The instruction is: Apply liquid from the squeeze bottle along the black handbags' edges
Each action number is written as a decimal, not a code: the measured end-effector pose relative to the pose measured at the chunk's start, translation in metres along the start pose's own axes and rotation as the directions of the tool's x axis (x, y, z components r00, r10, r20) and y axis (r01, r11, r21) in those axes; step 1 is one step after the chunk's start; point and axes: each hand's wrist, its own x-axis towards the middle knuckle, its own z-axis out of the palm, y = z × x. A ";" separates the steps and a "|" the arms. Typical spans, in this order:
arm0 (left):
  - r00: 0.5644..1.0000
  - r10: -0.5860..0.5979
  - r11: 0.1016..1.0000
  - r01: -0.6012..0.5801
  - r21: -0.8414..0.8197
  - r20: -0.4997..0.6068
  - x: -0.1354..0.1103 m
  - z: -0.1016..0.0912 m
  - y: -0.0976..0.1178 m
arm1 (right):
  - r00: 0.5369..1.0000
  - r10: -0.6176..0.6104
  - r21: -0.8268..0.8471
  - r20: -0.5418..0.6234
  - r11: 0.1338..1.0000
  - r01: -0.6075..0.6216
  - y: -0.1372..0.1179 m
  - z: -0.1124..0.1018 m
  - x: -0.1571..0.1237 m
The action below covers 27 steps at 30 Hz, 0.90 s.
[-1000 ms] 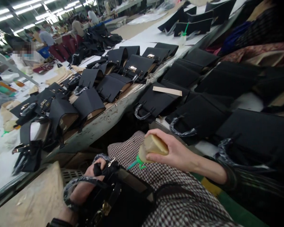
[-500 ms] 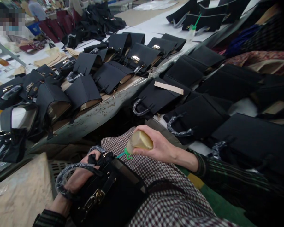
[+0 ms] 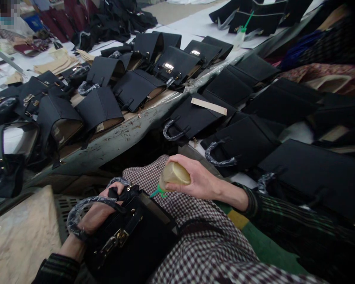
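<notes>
Seen from the wearer's head, looking down: a small black handbag (image 3: 136, 244) lies tilted across the lap, on a checked apron (image 3: 219, 244). The left hand (image 3: 108, 199) reaches through a plastic-wrapped handle (image 3: 72, 213), which loops around the wrist; its grip is closed, fingers bent over a black part at the bag's upper edge. A gold-coloured clasp (image 3: 118, 238) shines on the bag's front.

The right hand (image 3: 195, 177) has its grip wrapped around a translucent squeeze bottle (image 3: 173, 175) with yellowish contents. The bottle is tipped so that its green nozzle (image 3: 158, 192) points down and left, at the bag's edge close to the left hand; whether the tip touches cannot be told.

Ahead and to the left, more black bags (image 3: 97, 106) crowd along the edge of a long table (image 3: 112, 144). Farther back on it, an upright bottle with a green spout (image 3: 239, 37) stands near some black panels. To the right are larger black bags (image 3: 245, 138), one with a pale strip (image 3: 208, 105) across it. At lower left, a slatted crate (image 3: 63, 209) sits beside a beige slab (image 3: 20, 236).
</notes>
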 end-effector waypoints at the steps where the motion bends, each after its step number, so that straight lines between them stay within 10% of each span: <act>1: 1.000 -0.009 1.000 0.009 -0.009 0.004 0.000 0.001 0.000 | 1.000 0.006 -0.007 0.013 1.000 -0.006 0.000 -0.001 -0.001; 22: 1.000 -0.013 1.000 0.013 0.019 -0.011 0.001 0.002 -0.001 | 0.975 0.094 -0.068 0.199 0.994 -0.082 0.012 -0.004 -0.031; 27: 0.999 -0.017 0.999 0.018 0.029 -0.036 0.002 0.004 0.000 | 0.997 0.054 -0.011 0.062 0.999 -0.053 0.011 -0.001 -0.028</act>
